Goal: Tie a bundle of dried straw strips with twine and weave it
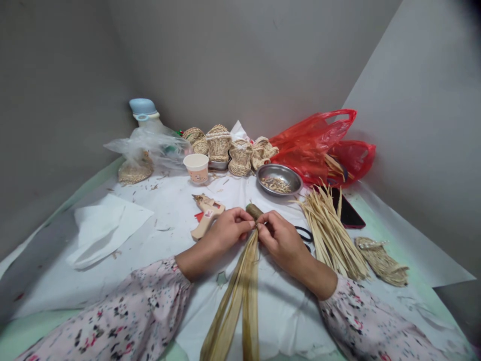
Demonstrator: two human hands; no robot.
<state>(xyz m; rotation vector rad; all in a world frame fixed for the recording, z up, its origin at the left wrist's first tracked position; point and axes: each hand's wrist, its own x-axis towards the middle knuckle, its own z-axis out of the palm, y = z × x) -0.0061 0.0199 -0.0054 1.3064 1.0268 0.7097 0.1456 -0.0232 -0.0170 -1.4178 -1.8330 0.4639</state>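
Looked like a small handicraft workspace: gray walls hemmed in a table spread with white sheeting. Hot-glue gun lay near the middle; beaded woven-fiber pieces clustered along the back edge, a steel bowl of clippings just in front, dried plant strips toward the right edge.

Worktop under matt, wrinkled covering, paper or cloth unclear. Long strips toward near edge: dry plant fibre, papery, ribbed, slight sheen. Roll at their far end: matt, roughish. Loose bundle by right edge: dry, matt, fibrous. Woven pieces along far edge: coarse twisted fibre, rough, some with glossy beads. Bowl: smooth, shiny metal. Red bags, far right corner: thin, crinkled, glossy plastic. Glue gun: smooth plastic, low sheen. Sleeves, near edge: gathered cloth.
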